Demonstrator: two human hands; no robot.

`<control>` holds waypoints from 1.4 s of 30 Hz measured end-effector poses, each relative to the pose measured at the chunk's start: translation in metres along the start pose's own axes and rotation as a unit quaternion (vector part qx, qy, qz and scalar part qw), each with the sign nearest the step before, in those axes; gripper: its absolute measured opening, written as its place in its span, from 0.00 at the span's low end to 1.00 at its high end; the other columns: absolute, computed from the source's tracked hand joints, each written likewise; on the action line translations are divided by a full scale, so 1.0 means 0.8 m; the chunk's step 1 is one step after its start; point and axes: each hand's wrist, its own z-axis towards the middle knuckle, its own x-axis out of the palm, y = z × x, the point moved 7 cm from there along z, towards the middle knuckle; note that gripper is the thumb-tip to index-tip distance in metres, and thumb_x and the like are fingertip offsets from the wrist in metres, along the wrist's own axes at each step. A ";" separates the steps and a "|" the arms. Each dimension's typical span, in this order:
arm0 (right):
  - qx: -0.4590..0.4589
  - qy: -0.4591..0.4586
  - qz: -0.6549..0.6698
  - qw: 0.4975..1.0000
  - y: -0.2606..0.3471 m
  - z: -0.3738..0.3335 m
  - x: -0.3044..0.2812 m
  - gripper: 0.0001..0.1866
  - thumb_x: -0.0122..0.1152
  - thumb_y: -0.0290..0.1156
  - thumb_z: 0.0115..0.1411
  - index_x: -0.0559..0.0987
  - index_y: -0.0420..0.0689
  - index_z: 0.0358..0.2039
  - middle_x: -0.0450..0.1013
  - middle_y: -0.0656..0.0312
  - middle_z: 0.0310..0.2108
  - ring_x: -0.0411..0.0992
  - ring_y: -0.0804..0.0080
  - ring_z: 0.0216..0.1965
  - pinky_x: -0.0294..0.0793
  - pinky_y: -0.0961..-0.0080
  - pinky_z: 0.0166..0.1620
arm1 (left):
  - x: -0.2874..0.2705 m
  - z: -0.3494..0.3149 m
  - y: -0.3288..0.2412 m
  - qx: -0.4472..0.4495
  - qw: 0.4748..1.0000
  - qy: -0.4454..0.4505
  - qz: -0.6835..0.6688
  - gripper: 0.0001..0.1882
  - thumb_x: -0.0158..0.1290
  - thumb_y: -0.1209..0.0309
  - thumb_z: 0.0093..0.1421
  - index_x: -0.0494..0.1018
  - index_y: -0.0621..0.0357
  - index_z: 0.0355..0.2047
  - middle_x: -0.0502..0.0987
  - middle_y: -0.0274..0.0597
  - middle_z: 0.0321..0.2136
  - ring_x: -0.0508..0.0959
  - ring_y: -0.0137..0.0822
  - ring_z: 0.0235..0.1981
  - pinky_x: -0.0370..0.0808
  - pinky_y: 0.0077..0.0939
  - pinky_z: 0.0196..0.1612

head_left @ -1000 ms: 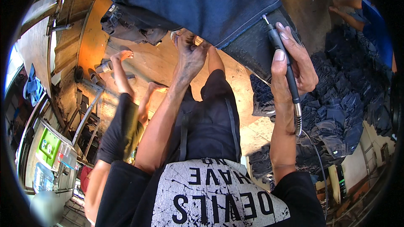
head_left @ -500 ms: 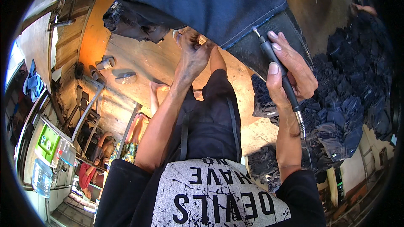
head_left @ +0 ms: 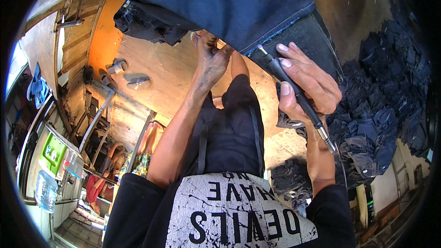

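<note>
Across the top lies a dark blue denim garment (head_left: pixel 216 4), with a stitched hem and a frayed lighter blue edge. A dark flat panel (head_left: pixel 298 41) shows past that hem. My right hand (head_left: pixel 312 80) is closed around a black pen-shaped rotary grinder (head_left: pixel 296 89). Its small pale tip is close to the frayed hem; whether it touches cannot be told. A thin cable runs down from the metal end. My left hand (head_left: pixel 212 55) is closed at the garment's lower edge, its fingertips partly hidden there.
Dark garments are heaped in a large pile (head_left: pixel 367 105) to the right. Sandals (head_left: pixel 117 67) lie on the wooden floor at left. Below left are a green tray (head_left: pixel 53 152), a clear water jug (head_left: pixel 46 190) and a person in red (head_left: pixel 95 189). Another person's arm shows at top right.
My right hand has moved the grinder left and slightly down along the hem. The left hand stays almost in place.
</note>
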 end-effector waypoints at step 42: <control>0.384 -0.207 -0.155 0.887 -0.079 -0.175 -0.243 0.11 0.73 0.23 0.59 0.83 0.41 0.42 0.80 0.61 0.34 0.78 0.76 0.39 0.77 0.72 0.49 | -0.051 0.070 -0.286 0.360 0.792 0.235 0.434 0.15 0.72 0.67 0.57 0.76 0.57 0.32 0.80 0.45 0.34 0.81 0.51 0.42 0.78 0.45 0.48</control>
